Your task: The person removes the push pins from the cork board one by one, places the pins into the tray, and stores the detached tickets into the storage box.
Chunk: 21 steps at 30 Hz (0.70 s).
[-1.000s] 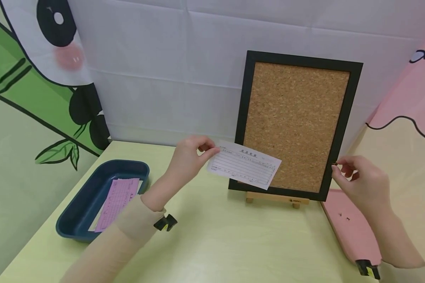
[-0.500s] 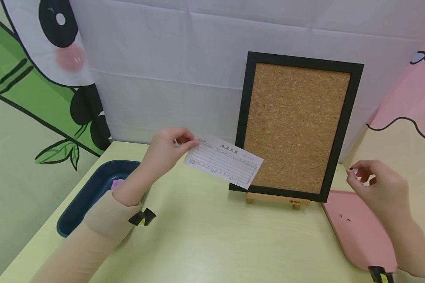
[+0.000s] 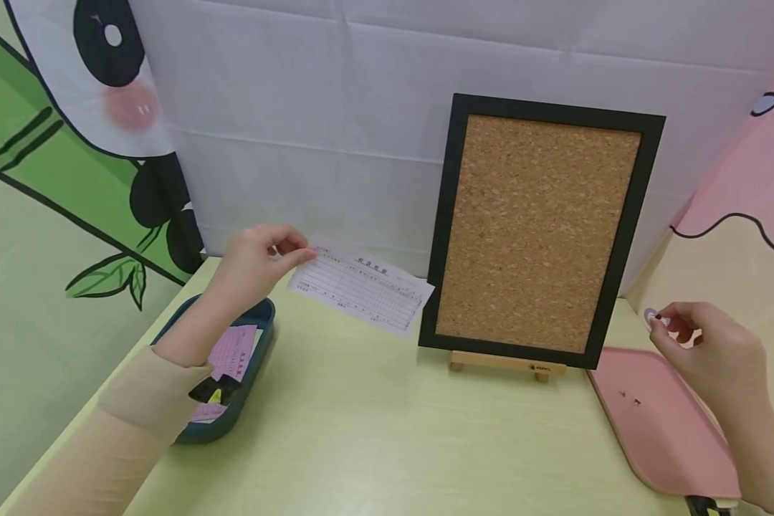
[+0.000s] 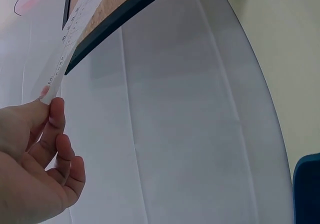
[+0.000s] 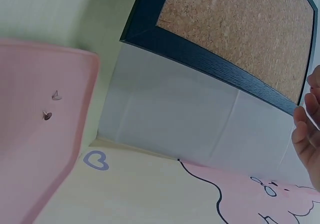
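My left hand (image 3: pixel 258 261) pinches a white printed receipt slip (image 3: pixel 364 290) by its upper left corner. The slip hangs tilted in the air, its right corner overlapping the left frame edge of the corkboard (image 3: pixel 542 236). In the left wrist view the receipt slip (image 4: pixel 75 31) shows nearly edge-on above the left hand (image 4: pixel 42 159). Right of the board, my right hand (image 3: pixel 716 351) pinches a tiny dark thumbtack (image 3: pixel 659 316) between thumb and forefinger. The right wrist view cuts off the right hand (image 5: pixel 309 129) at its edge and hides the tack.
The black-framed corkboard leans on a small wooden easel (image 3: pixel 499 360). A pink tray (image 3: pixel 658 423) with two thumbtacks (image 5: pixel 47 115) lies at the right. Under the left forearm, a dark blue tray (image 3: pixel 258 387) holds pink slips (image 3: pixel 235 351). A white cloth (image 3: pixel 309 143) hangs behind the table.
My left hand has moved left with the receipt slip, drawing it away from the cork surface. My right hand has moved right, away from the board's frame, still pinching the tack.
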Available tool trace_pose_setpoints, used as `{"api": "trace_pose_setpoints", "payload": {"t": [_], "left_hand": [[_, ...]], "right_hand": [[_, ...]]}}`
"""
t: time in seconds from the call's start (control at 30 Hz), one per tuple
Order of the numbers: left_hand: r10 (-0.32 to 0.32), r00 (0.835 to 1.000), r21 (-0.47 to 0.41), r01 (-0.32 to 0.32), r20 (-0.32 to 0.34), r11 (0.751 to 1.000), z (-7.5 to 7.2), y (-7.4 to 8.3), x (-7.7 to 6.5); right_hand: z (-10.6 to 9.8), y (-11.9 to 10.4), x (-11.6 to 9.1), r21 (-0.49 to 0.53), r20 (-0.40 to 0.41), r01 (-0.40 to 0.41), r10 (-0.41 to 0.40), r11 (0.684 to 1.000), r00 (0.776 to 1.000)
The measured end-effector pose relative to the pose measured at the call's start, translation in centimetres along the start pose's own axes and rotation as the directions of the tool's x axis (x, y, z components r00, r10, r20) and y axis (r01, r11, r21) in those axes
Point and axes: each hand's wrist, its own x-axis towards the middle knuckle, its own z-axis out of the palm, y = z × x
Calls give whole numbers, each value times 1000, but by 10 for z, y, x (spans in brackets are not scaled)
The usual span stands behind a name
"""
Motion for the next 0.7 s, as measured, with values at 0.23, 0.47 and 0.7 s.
{"api": "trace_pose_setpoints", "payload": {"t": [0.23,0.47,0.7], "left_hand": [[-40,999,30,39,21,999,-18,-19,-3],[-48,999,84,48,6,995,-31,-34,-6],[-57,998,104,54,26,993,-40,-50,-9]], "right_hand": [[-2,9,-5,-42,38,2,0,999,999],[1,19,-11,-33,58,-18,20,999,998],[3,27,-17,-25,91,-59,62,998,994]]}}
